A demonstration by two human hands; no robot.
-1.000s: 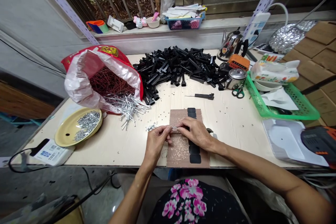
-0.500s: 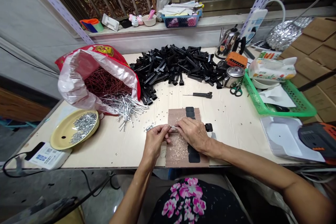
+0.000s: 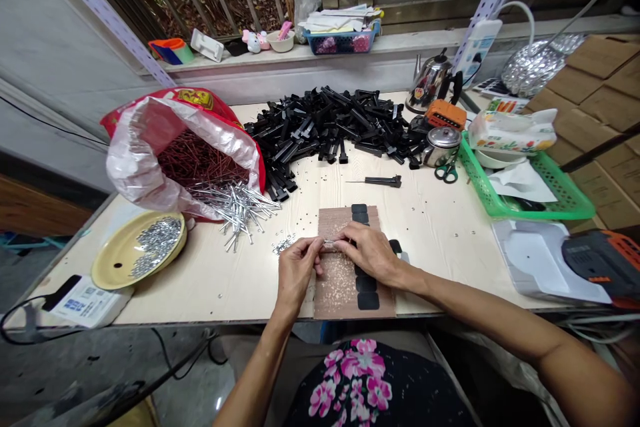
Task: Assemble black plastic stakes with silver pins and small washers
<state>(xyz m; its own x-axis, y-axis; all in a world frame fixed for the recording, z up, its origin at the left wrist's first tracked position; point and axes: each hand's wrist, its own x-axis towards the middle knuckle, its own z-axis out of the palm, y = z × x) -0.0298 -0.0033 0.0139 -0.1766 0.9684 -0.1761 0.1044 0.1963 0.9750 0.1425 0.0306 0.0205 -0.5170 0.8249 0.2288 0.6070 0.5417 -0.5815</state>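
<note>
My left hand [image 3: 295, 270] and my right hand [image 3: 367, 252] meet over a small brown board [image 3: 340, 280] at the table's front edge. Both pinch a thin metal pin [image 3: 327, 244] held crosswise between their fingertips. Black pads [image 3: 367, 293] lie in a strip on the board, partly under my right hand. A little heap of tiny metal bits [image 3: 283, 244] lies just left of my left hand. What my right hand's fingers hold besides the pin is hidden.
A red-and-white sack [image 3: 175, 147] spills long metal pins [image 3: 240, 203]. A yellow plate [image 3: 117, 260] holds small metal parts. Black plastic pieces [image 3: 330, 123] pile up at the back. A green basket [image 3: 560, 197], kettle [image 3: 433, 83], scissors [image 3: 447, 173] and a power tool [image 3: 600, 257] stand right.
Both hands stay pinched on the pin over the board, with only slight finger shifts. The camera has drifted a little, so the scene sits slightly lower and left.
</note>
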